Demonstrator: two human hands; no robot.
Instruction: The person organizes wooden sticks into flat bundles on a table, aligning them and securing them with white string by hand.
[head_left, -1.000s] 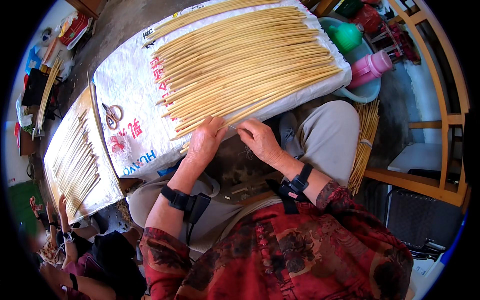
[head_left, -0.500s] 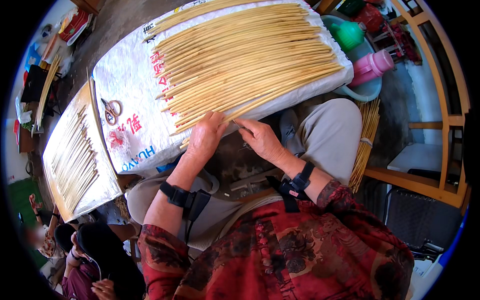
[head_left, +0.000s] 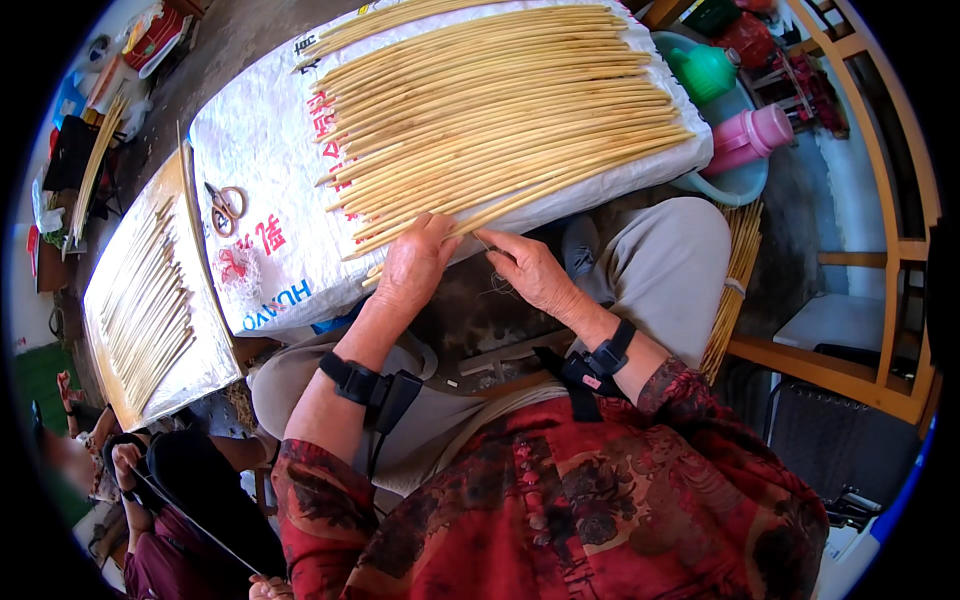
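Note:
A row of straw-coloured stalks (head_left: 500, 110) lies side by side across a white woven sack (head_left: 250, 150) spread over a table. At the row's near edge, my left hand (head_left: 415, 264) is closed around the nearest stalk (head_left: 550, 190), which slants away to the right. Just beside it, my right hand (head_left: 535, 272) is closed in a pinch below that stalk. A fine loose thread (head_left: 500, 286) hangs by its fingers; whether they grip it at the tips is hard to make out.
Scissors (head_left: 226, 208) and a tangle of pale and red thread (head_left: 238, 268) lie on the sack's left. A second board (head_left: 215, 372) with thin stalks stands further left. A basin (head_left: 745, 185) holds green and pink containers. One stalk bundle (head_left: 735, 280) stands by my right knee. Another person (head_left: 190, 500) sits lower left.
Both hands stay at the near stalk, my right hand shifting slightly right and more thread showing under it. The person at lower left now stretches a thin strand between their hands.

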